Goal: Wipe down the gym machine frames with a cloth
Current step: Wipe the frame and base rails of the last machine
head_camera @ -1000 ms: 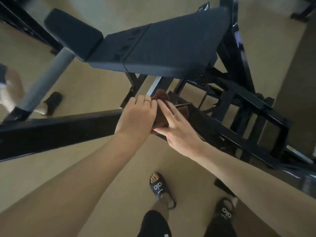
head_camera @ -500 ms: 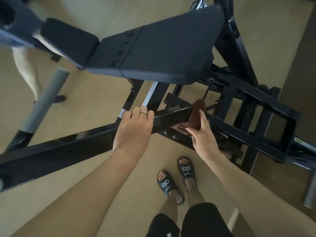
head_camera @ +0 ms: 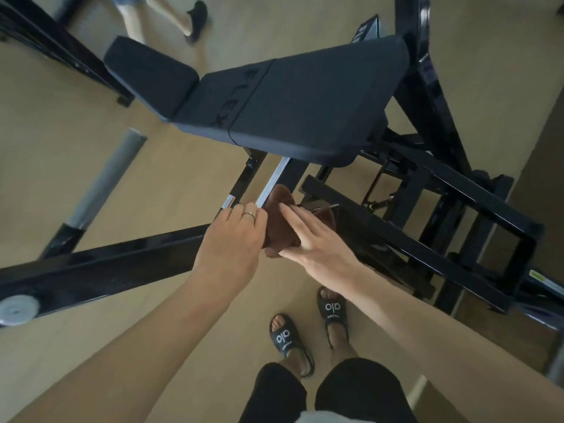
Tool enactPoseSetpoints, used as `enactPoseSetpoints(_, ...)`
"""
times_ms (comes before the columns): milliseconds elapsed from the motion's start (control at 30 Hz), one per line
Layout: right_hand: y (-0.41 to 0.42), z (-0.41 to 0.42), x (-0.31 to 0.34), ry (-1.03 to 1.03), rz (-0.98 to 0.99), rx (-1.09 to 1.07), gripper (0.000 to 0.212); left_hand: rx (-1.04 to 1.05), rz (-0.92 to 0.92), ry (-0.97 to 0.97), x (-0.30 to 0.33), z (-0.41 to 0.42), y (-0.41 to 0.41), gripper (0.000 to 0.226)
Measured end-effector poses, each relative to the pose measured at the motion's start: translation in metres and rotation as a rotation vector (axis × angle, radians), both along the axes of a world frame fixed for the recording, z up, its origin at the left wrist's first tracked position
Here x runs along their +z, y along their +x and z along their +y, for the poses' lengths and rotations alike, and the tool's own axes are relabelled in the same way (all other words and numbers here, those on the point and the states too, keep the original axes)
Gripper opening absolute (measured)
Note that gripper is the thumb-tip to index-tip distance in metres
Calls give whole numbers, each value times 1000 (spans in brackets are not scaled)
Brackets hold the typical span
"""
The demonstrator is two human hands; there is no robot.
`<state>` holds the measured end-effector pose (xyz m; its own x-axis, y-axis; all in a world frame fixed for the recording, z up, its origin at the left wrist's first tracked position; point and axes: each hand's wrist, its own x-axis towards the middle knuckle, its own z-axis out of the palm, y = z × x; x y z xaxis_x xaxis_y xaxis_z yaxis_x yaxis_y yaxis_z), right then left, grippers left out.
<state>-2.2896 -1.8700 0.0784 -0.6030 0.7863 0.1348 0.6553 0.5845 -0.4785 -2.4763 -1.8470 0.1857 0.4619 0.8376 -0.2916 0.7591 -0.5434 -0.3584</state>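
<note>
1. Black frame bar (head_camera: 106,264): glossy, runs from 9 o'clock toward centre.
2. Left hand (head_camera: 232,239): fingers curled over the bar's end, ring on one finger.
3. Brown cloth (head_camera: 280,221): at centre, on the bar end, just beside the left hand.
4. Right hand (head_camera: 317,239): fingers straight, pressing the cloth.
5. Padded seat (head_camera: 290,108): at 12 o'clock, marked FLEX.

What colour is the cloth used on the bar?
Reddish brown. The cloth shows in the head view, under the right hand.
</note>
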Motion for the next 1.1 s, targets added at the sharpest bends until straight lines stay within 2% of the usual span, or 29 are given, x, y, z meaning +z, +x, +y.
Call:
enactPoseSetpoints(67, 6, 1, 1, -33, -13, -12, 36, -2, 9, 8, 26, -8, -22, 84)
enactPoseSetpoints(133, 0, -4, 3, -64, 26, -95, 32, 63, -91, 87, 62, -18, -54, 92)
enactPoseSetpoints(200, -13, -11, 3, -124, 83, -222, 25, 111, -166, 206, 94, -27, -92, 78)
enactPoseSetpoints(333, -45, -24, 6, -183, 182, -483, 20, 209, -118, 401, 130, -27, -162, 59)
enactPoseSetpoints(400, -55, -29, 11, -184, 235, -551, 20, 289, -141, 385, 128, -27, -175, 56)
enactPoseSetpoints(500, -63, -35, 19, -216, 206, -597, 20, 369, -322, 306, 116, -34, -170, 44)
enactPoseSetpoints(567, -76, -37, 32, -191, 134, -555, 21, 400, -452, 333, 117, -38, -165, 34)
enactPoseSetpoints(667, -115, -41, 65, -87, 64, -373, 24, 432, -555, 368, 121, -39, -165, 32)
enactPoseSetpoints(800, -181, -50, 118, 44, 159, -182, 23, 390, -572, 396, 121, -39, -168, 38)
enactPoseSetpoints(900, -225, -53, 147, 60, 209, -107, 28, 415, -555, 420, 123, -40, -168, 33)
enactPoseSetpoints(1000, -228, -50, 152, 64, 201, -80, 31, 430, -575, 421, 122, -41, -169, 31)
enactPoseSetpoints(1100, -193, -51, 129, 79, 85, -87, 30, 411, -598, 425, 119, -39, -172, 36)
